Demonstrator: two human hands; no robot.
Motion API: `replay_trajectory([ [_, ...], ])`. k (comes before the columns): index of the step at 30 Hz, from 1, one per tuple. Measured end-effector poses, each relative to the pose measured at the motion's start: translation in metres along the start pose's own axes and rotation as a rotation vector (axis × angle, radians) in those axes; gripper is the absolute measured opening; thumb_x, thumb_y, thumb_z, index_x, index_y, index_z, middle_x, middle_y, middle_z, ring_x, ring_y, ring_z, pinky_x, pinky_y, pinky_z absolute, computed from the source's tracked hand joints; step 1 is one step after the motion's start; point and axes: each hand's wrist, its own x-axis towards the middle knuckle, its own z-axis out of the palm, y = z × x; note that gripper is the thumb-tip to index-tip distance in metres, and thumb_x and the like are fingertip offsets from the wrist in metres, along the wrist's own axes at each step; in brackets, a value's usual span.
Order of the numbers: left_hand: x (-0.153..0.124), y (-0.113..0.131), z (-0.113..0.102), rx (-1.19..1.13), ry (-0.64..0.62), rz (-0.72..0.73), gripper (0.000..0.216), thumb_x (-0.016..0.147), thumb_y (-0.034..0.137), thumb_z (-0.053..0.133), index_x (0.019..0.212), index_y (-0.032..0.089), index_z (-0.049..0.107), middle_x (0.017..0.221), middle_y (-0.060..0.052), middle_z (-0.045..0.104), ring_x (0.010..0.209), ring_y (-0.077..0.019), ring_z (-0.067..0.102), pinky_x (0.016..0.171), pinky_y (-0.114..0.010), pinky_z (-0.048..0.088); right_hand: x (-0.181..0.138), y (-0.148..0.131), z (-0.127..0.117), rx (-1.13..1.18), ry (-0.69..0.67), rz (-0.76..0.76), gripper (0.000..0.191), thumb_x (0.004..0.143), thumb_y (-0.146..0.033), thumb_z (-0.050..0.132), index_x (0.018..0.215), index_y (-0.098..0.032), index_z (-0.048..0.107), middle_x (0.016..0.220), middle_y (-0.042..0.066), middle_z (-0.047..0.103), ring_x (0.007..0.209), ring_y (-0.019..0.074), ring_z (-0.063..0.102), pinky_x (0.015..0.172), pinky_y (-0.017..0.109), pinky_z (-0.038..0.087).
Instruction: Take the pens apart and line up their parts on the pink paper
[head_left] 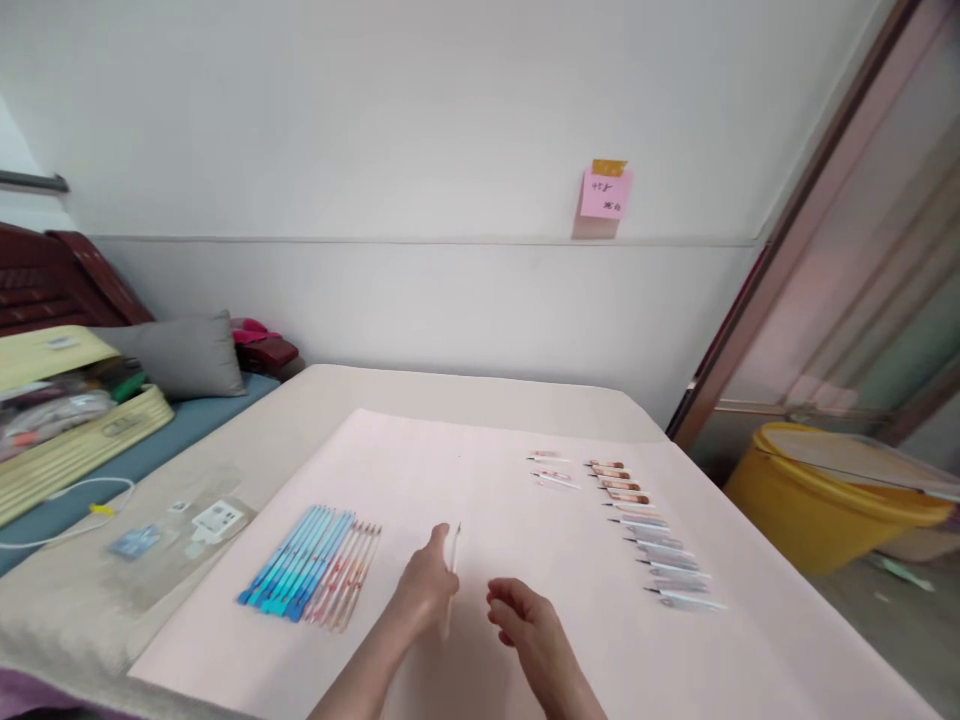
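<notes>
My left hand is closed around a thin pale pen refill, which points away from me over the pale pink sheet. My right hand hovers just to its right with fingers curled and nothing visible in them. To the left lies a row of several blue and pink pen barrels, side by side. At the right, several capped pen parts lie in a column, with a few more small pieces beside them.
The sheet covers a beige table. Small plastic packets lie at the table's left. A yellow suitcase, a grey pillow and a white cable sit left. A yellow bucket stands on the right; a pink note is on the wall.
</notes>
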Motion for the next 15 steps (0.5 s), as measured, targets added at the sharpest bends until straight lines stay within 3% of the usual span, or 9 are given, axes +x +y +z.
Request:
replay_trajectory([
  [2, -0.006, 0.012, 0.008, -0.279, -0.134, -0.008, 0.060, 0.061, 0.020, 0.061, 0.118, 0.020, 0.043, 0.062, 0.002, 0.057, 0.056, -0.0156, 0.054, 0.060, -0.027, 0.036, -0.004, -0.005, 0.004, 0.106, -0.019, 0.059, 0.034, 0.066, -0.033, 0.061, 0.096, -0.018, 0.061, 0.083, 0.005, 0.065, 0.074, 0.0167, 0.059, 0.062, 0.026, 0.044],
  [5, -0.017, 0.027, 0.015, -0.401, -0.208, 0.017, 0.054, 0.062, 0.025, 0.063, 0.113, 0.015, 0.049, 0.064, 0.000, 0.059, 0.055, -0.0127, 0.052, 0.056, -0.025, 0.034, -0.010, -0.012, 0.007, 0.214, -0.069, 0.092, 0.043, 0.069, -0.045, 0.058, 0.102, -0.017, 0.056, 0.076, 0.004, 0.063, 0.061, 0.0149, 0.058, 0.051, 0.024, 0.040],
  [10, -0.029, 0.034, 0.010, -0.536, -0.141, 0.013, 0.037, 0.069, 0.034, 0.061, 0.100, 0.014, 0.057, 0.084, -0.007, 0.064, 0.081, -0.0182, 0.057, 0.071, -0.029, 0.039, -0.018, -0.025, 0.003, 0.277, -0.119, 0.053, 0.025, 0.075, -0.036, 0.052, 0.089, -0.015, 0.057, 0.065, 0.000, 0.057, 0.043, 0.0066, 0.045, 0.041, 0.020, 0.025],
  [12, -0.032, 0.034, 0.006, -0.716, -0.184, -0.037, 0.037, 0.073, 0.037, 0.058, 0.102, 0.014, 0.057, 0.095, -0.011, 0.063, 0.089, -0.0205, 0.057, 0.077, -0.032, 0.040, -0.022, -0.030, 0.003, 0.299, -0.173, 0.064, 0.020, 0.074, -0.032, 0.053, 0.084, -0.015, 0.057, 0.066, 0.000, 0.057, 0.043, 0.0056, 0.042, 0.041, 0.020, 0.023],
  [15, -0.035, 0.035, 0.004, -0.890, -0.252, -0.063, 0.033, 0.072, 0.035, 0.060, 0.097, 0.013, 0.058, 0.096, -0.014, 0.062, 0.089, -0.0216, 0.057, 0.076, -0.033, 0.042, -0.027, -0.035, 0.007, 0.284, -0.205, 0.048, 0.022, 0.077, -0.037, 0.050, 0.076, -0.016, 0.054, 0.055, -0.004, 0.049, 0.036, 0.0035, 0.029, 0.038, 0.021, 0.014],
])
